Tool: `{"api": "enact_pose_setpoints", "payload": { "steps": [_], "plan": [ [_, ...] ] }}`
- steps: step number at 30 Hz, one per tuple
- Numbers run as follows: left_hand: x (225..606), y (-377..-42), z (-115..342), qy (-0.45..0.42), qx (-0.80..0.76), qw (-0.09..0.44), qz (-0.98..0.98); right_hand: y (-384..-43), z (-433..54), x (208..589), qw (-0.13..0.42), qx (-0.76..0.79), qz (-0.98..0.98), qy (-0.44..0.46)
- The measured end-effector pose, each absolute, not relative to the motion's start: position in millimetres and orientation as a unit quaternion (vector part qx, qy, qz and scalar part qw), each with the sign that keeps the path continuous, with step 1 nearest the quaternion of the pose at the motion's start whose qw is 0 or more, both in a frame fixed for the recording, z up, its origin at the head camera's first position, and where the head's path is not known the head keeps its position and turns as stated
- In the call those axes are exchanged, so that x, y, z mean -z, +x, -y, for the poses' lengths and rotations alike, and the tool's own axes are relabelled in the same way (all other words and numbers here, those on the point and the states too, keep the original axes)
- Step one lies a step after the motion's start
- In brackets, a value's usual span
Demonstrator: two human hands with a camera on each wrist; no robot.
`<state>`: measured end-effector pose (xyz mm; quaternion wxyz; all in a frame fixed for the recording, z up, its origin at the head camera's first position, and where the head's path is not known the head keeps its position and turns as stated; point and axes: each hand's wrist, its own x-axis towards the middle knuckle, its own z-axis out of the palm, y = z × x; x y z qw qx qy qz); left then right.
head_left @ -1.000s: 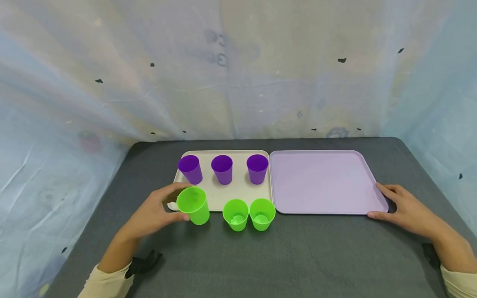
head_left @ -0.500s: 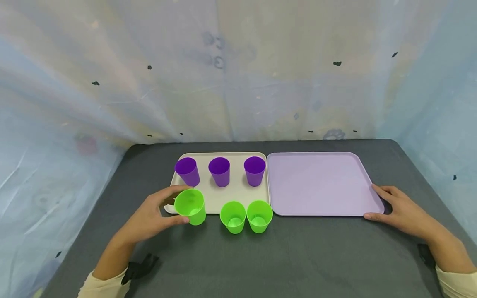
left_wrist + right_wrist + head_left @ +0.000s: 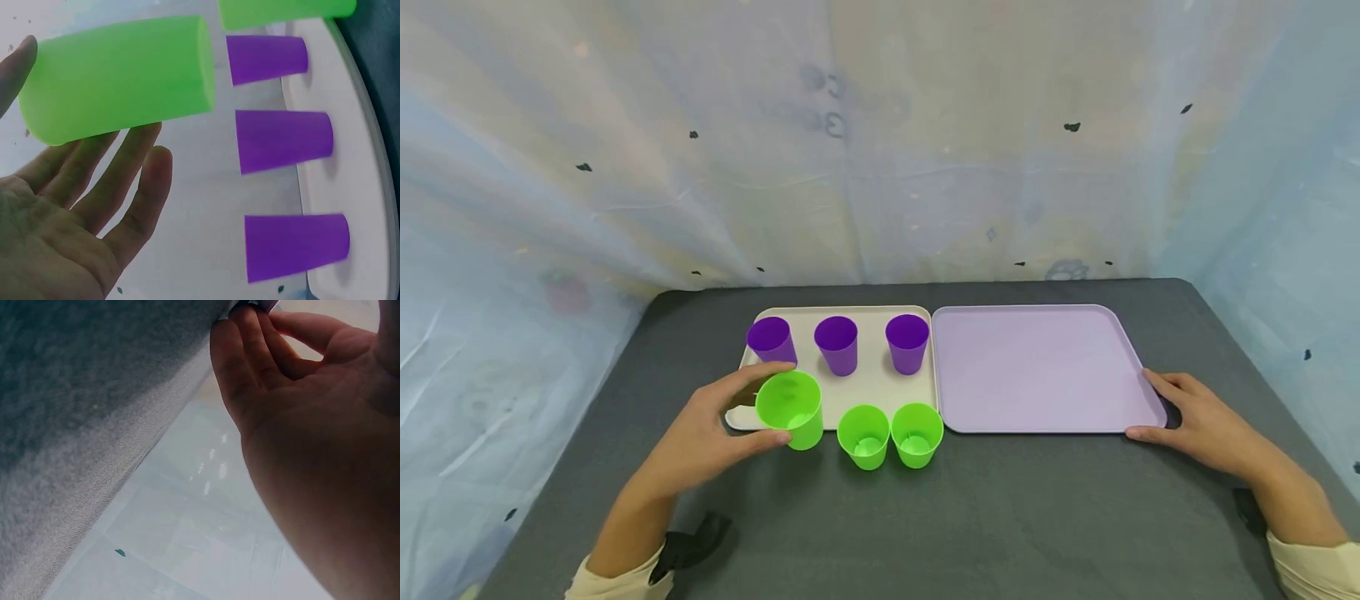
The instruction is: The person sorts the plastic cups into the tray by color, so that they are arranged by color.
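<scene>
In the head view, my left hand [image 3: 703, 433] holds a lime-green cup [image 3: 790, 408] between thumb and fingers, close over the near left part of the cream tray [image 3: 872, 392]. The left wrist view shows the thumb on one side of this green cup [image 3: 119, 81] and the fingers along the other. Two more green cups [image 3: 863, 437] [image 3: 917, 435] stand side by side at the cream tray's near edge. My right hand [image 3: 1206, 425] grips the near right corner of a lilac tray [image 3: 1037, 367], thumb at the front edge, fingers at the side.
Three purple cups [image 3: 771, 337] [image 3: 836, 346] [image 3: 907, 343] stand in a row along the far side of the cream tray. Both trays lie edge to edge on a dark grey table [image 3: 985, 517]. A pale patterned curtain [image 3: 880, 167] rises behind the table.
The green cup in my left hand has risen slightly and shifted right, toward the other two green cups. My right hand keeps its place on the lilac tray. The head view has shifted a little.
</scene>
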<state>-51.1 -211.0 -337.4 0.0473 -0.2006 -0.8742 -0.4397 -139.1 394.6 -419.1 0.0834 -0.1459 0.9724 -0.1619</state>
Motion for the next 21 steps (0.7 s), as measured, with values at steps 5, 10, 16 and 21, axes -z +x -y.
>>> {"api": "enact_pose_setpoints", "payload": {
  "steps": [5, 10, 16, 21],
  "plan": [
    [331, -49, 200, -0.196, 0.456, 0.043, 0.867, -139, -392, 418, 0.082, 0.162, -0.972, -0.147],
    [327, -49, 193, -0.192, 0.470, 0.041, 0.860, -139, -392, 418, 0.084, 0.160, -0.973, -0.147],
    [326, -50, 183, -0.187, 0.473, 0.048, 0.860, -139, -392, 417, 0.087, 0.157, -0.973, -0.144],
    [321, -55, 175, -0.180, 0.456, 0.076, 0.868, -138, -392, 417, 0.087, 0.160, -0.973, -0.143]
  ]
}}
